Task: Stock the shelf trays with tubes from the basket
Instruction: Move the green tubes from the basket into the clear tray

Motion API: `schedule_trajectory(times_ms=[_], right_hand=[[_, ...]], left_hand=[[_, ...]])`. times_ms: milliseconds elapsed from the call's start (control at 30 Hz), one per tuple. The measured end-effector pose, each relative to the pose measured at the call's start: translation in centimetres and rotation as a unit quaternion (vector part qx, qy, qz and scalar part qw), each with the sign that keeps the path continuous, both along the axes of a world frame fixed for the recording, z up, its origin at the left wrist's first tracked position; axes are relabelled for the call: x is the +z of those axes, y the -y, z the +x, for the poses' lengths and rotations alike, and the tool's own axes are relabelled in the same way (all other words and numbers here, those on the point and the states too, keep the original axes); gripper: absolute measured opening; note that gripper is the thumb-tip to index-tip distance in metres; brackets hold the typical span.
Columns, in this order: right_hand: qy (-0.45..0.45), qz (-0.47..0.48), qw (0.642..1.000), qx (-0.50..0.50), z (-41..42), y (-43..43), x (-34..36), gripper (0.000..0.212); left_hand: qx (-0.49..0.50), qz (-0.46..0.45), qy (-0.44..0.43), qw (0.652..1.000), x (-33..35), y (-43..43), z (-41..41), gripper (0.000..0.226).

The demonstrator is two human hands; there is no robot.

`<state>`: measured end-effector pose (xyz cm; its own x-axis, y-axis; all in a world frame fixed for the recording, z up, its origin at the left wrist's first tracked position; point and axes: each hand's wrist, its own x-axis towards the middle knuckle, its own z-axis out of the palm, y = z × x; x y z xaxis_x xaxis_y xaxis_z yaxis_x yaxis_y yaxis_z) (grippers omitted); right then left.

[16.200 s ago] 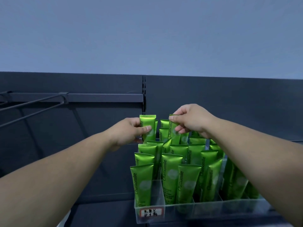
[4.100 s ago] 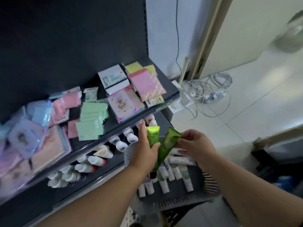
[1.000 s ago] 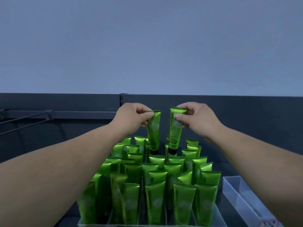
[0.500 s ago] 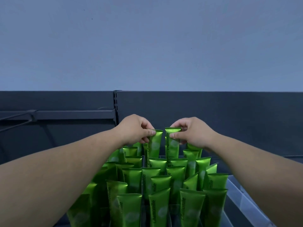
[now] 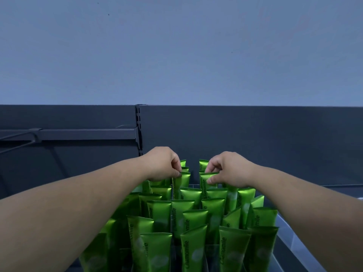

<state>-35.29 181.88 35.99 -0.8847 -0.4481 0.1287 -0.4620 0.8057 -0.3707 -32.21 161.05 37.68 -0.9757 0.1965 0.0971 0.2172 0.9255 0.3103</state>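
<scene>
Item one: my left hand (image 5: pixel 163 163), thumb and fingertips pinched on the crimped top edge of a green tube (image 5: pixel 181 183) that stands upright in the back rows. Item two: my right hand (image 5: pixel 229 169), fingers curled, pinching the top of a second green tube (image 5: pixel 208 180), also upright, just beside the first with a narrow gap between them. Both held tubes sit low among their neighbours, and two more crimped tops show behind them. Item three: the stocked tubes (image 5: pixel 188 213), a dense block of the same green tubes, cap down and crimp up, in several rows running from my hands toward me, some tilted, lettering reading "Chamomile" where legible. Item four: a clear tray (image 5: pixel 290 238), its wall showing just right of the block; I cannot tell its contents. Item five: the dark shelf back panel (image 5: pixel 255 144) behind everything, with a slotted upright (image 5: pixel 139 130) and a horizontal bar (image 5: pixel 78 132) to the left. Item six: a pale blue-grey wall (image 5: pixel 176 55) above.
</scene>
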Motion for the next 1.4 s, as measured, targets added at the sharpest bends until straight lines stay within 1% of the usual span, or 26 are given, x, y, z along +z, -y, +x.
schedule_trajectory(times_ms=[100,200,267,333,400,467,533,700,1100,1267,1400], right_hand=[[-0.006,0.026,1.0,0.004,-0.1,0.0,-0.4,0.019],[-0.015,0.023,1.0,0.002,-0.2,0.0,-0.4,0.017],[-0.028,0.02,0.999,-0.004,-0.3,0.0,-0.3,0.017],[-0.041,0.026,0.999,-0.008,-0.3,0.0,-0.2,0.018],[-0.055,0.045,0.997,-0.009,-0.3,0.0,-0.3,0.021],[-0.061,0.062,0.996,-0.008,-0.3,0.1,-0.5,0.025],[-0.059,0.071,0.996,-0.001,-0.2,0.1,-0.6,0.028],[-0.051,0.094,0.994,-0.004,-0.2,0.2,-0.5,0.031],[-0.04,0.068,0.997,-0.019,0.4,0.4,0.4,0.03],[-0.069,0.071,0.994,-0.042,1.4,0.0,1.3,0.034],[-0.089,0.059,0.992,-0.064,2.8,-1.2,1.9,0.03]], left_hand=[[-0.011,-0.054,0.001,0.998,-0.3,-0.2,-0.2,0.006],[-0.011,-0.096,-0.01,0.995,-0.5,-0.1,-0.5,0.004],[-0.018,-0.123,-0.018,0.992,-0.6,-0.1,-0.9,0.01],[-0.024,-0.142,0.001,0.989,-0.6,-0.1,-1.0,0.012],[-0.023,-0.163,0.034,0.986,-0.7,-0.3,-1.1,0.032],[-0.029,-0.178,0.052,0.982,-0.7,-0.6,-1.0,0.045],[-0.037,-0.178,0.053,0.982,-0.8,-0.7,-0.9,0.048],[-0.056,-0.183,0.047,0.98,-0.7,-0.7,-1.1,0.046],[-0.08,-0.154,0.025,0.985,-0.8,0.2,-1.3,0.045],[-0.075,-0.121,0.006,0.99,-0.1,0.7,-0.9,0.041],[-0.072,-0.088,-0.024,0.993,0.8,0.5,-0.1,0.039]])
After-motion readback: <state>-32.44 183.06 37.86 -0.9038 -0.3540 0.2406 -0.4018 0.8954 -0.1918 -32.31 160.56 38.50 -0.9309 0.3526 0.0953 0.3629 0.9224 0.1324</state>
